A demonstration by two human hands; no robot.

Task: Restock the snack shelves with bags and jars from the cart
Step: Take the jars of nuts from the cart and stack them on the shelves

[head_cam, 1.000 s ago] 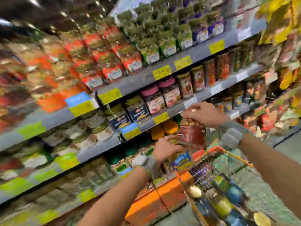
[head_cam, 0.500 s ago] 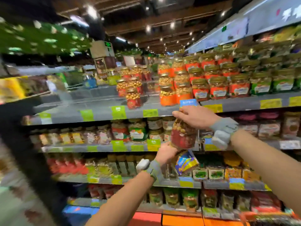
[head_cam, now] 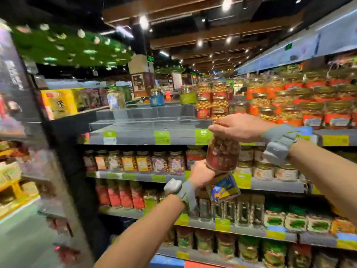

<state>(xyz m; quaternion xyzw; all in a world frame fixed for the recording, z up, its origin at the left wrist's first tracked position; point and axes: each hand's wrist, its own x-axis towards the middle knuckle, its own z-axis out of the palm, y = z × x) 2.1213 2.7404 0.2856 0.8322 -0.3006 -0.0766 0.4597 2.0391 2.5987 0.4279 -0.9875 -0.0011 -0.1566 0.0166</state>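
Right hand (head_cam: pixel 239 127) clasps the nut jar (head_cam: pixel 222 154) by its lid, left hand (head_cam: pixel 201 176) cups its base, holding it upright just before the front edge of the top shelf (head_cam: pixel 135 136), whose bare stretch lies to its left.

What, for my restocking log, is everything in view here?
nut jar: one, clear with red label, held between both grips in front of the top shelf's edge.
snack bag: one, blue and yellow, just under the nut jar.
top shelf: one, grey, with clear dividers.
shelved jars: many, red and orange labels, top shelf's right part.
lower shelves: several, grey, packed with mixed jars and bags.
price tags: many, green and yellow, shelf edges.
left grip: one, grey wristband, holds the jar's base.
right grip: one, grey wristband, holds the jar's lid.
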